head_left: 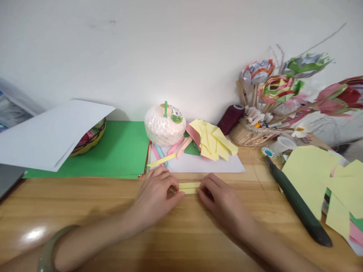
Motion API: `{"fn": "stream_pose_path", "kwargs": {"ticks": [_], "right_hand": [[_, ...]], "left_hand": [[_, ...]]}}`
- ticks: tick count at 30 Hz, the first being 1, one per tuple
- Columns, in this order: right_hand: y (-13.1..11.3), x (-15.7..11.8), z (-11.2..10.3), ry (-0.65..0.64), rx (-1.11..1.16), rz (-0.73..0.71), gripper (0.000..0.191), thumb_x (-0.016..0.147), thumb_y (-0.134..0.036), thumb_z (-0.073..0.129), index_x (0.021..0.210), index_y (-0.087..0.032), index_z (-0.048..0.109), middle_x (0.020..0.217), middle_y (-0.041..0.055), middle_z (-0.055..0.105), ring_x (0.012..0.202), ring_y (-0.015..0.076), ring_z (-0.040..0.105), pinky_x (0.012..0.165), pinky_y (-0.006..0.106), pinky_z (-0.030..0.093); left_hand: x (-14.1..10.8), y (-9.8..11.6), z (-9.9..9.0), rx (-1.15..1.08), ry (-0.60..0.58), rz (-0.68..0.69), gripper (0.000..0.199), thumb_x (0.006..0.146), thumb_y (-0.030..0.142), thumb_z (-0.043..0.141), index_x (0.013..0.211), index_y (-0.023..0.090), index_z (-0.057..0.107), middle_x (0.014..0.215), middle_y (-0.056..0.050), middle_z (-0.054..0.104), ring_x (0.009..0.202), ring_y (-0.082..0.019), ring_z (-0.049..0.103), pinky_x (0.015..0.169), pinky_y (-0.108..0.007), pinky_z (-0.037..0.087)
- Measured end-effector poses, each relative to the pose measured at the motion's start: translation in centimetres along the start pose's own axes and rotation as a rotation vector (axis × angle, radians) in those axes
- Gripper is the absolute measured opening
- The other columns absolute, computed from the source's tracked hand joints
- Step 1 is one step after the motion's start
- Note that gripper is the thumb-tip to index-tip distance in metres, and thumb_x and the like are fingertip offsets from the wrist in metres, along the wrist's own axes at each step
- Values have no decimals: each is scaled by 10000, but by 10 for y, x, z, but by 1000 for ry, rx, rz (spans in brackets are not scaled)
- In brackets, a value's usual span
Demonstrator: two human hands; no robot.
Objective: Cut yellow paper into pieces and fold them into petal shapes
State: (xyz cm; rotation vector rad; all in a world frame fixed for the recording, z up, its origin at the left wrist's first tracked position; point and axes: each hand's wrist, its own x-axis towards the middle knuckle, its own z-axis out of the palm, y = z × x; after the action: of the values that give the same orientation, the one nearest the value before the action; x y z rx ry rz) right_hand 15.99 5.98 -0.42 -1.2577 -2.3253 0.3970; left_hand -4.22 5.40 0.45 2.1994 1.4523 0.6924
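Observation:
A folded strip of yellow paper [189, 187] stretches between my two hands, just above the wooden table [170, 241]. Its left end is pinched between the thumb and fingers of my left hand [159, 190]. My right hand [219, 198] grips the right end, with its fingers curled. A lengthwise crease or edge runs along the strip. Behind my hands, several yellow paper pieces [211, 139] lie in a pile on a white sheet [227, 165], beside narrow coloured strips. One yellow strip [161, 160] lies just beyond my left hand.
Green sheets [121, 151] and white paper [48, 132] lie at the left. A foam-netted round object [165, 126] stands at the back. At the right are a basket [246, 134] of paper flowers, a dark green pen-like tool [297, 204] and yellow paper [309, 173].

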Motion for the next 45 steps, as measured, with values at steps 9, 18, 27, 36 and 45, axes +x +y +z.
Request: {"fn": "stream_pose_path", "kwargs": {"ticks": [9,18,27,36,45], "right_hand": [[2,-1,-1,-8,16,3,157,846,-121,425,719,-201,469,724,17,529,618,123,506,558,233,426],[3,-2,-1,12,31,-4,163,851,-113,418,724,-200,471,731,23,529,630,129,512,568,236,430],[1,-1,-1,5,6,7,153,834,-112,435,715,-204,470,722,16,527,616,125,511,552,228,426],[1,-2,2,18,-79,-12,156,835,-107,415,718,-204,454,714,17,515,596,118,495,542,228,431],[1,-3,3,6,-121,-37,153,860,-122,395,740,-197,455,734,29,521,614,132,504,552,244,441]], "left_hand": [[0,-12,-3,-114,-6,106,111,768,146,628,673,193,595,761,15,639,840,-172,513,858,-373,417],[0,-11,-3,-24,-24,137,116,789,131,569,691,191,580,773,7,630,819,-173,500,788,-348,426],[-2,-11,-2,231,11,247,131,772,92,533,858,183,570,829,-21,609,900,-207,496,760,-337,395],[-8,-14,1,510,75,597,233,918,149,428,1092,145,583,951,-66,624,987,-231,509,856,-376,379],[-20,-16,3,636,-78,680,342,910,108,348,1232,92,460,1253,-127,553,1152,-236,506,944,-347,363]]}}
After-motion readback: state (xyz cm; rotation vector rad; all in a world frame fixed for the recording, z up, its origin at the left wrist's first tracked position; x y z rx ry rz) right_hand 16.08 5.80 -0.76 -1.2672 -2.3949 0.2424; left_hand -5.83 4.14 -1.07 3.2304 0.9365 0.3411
